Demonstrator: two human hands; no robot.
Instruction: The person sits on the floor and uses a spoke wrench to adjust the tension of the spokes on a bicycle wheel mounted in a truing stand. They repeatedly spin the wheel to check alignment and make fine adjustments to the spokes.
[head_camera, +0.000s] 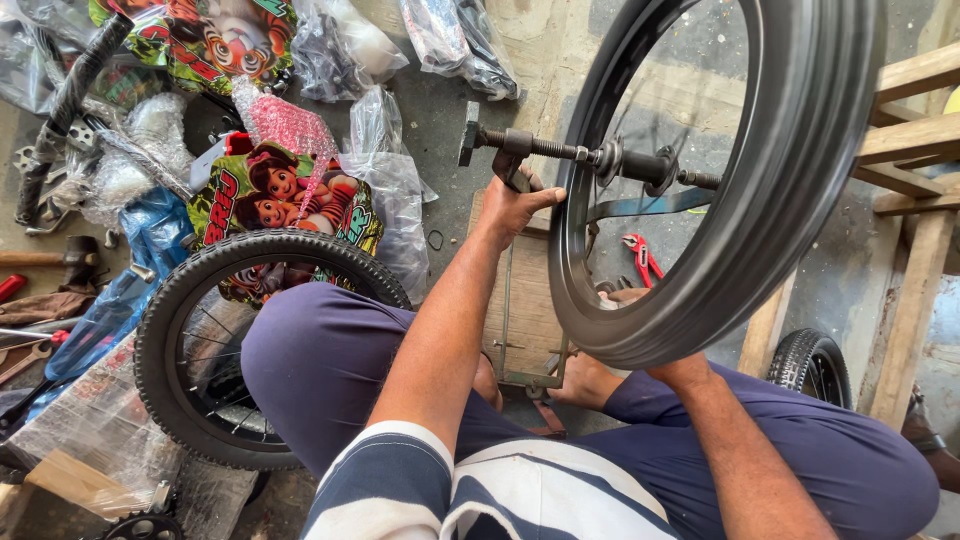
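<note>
1. Gripping a small wrench (512, 170) at the threaded axle (545, 148), the left hand (515, 205) has its fingers closed round the tool, just at 9 o'clock of the hub (635, 163).
2. The black wheel (790, 170) stands upright between the knees; its smooth tyre fills the upper right of the view and runs off the top edge at 12 o'clock.
3. The right hand (680, 368) is under the tyre's lowest edge at 6 o'clock; the wheel hides the fingers, so I cannot tell whether they are closed on the rim.
4. The axle sticks out toward 9 o'clock and ends in a flat bracket (471, 132), with bare concrete floor (440, 110) behind it.
5. A knobbly tyred wheel (215, 350) leans against the left knee at 8 o'clock, touching the purple trousers (320, 355).
6. Plastic bags (385, 180) and printed cartoon panels (285, 200) crowd the floor from 9 to 11 o'clock, leaving little open room there.
7. Red pliers (640, 255) lie on the floor, seen through the wheel.
8. A wooden frame (915, 140) closes off the right edge at 3 o'clock, just beside the tyre.
9. A second small wheel (810, 365) sits at 4 o'clock beyond the right knee.
</note>
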